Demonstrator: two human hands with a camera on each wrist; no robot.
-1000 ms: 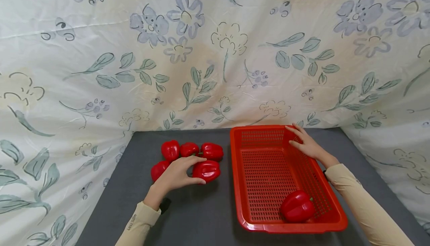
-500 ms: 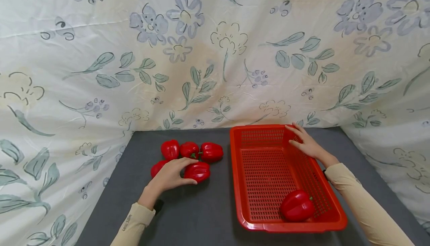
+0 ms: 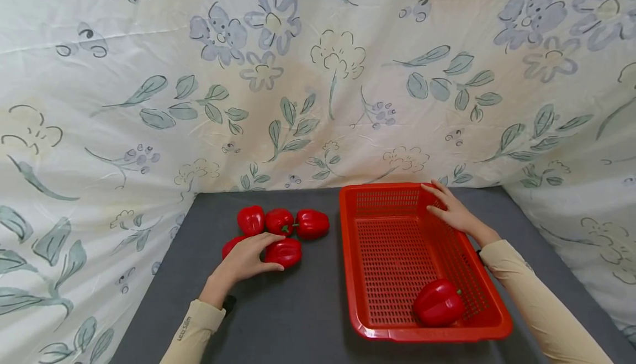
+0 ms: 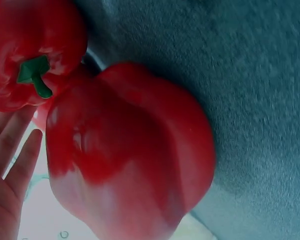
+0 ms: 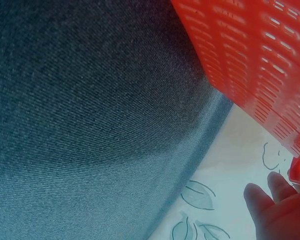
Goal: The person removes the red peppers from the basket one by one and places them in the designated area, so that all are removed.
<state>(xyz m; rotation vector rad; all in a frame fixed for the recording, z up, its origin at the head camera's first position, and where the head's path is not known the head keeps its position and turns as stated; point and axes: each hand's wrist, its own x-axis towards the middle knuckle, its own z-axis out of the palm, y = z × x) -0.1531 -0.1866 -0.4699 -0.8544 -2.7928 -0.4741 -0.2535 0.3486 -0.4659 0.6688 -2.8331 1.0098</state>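
In the head view, my left hand (image 3: 243, 256) grips a glossy red bell pepper (image 3: 284, 252) on the grey surface, thumb at its near side and fingers over its far side. Another red bell pepper (image 3: 231, 245) lies partly hidden behind that hand. In the left wrist view, the fingers (image 4: 22, 160) reach to a pepper with a green stem (image 4: 35, 25), and a large pepper (image 4: 125, 155) fills the middle. My right hand (image 3: 454, 213) holds the back right rim of a red plastic basket (image 3: 349, 264), its fingers (image 5: 269, 200) showing outside the wall.
Three red bell peppers (image 3: 280, 222) stand in a row behind the left hand. One more bell pepper (image 3: 438, 302) lies in the basket's near right corner. A floral cloth (image 3: 318, 104) hangs behind the dark grey table (image 3: 298, 320).
My left hand and its bell pepper have moved left, away from the basket and toward the pepper behind the hand. The right hand and the basket have stayed in place.
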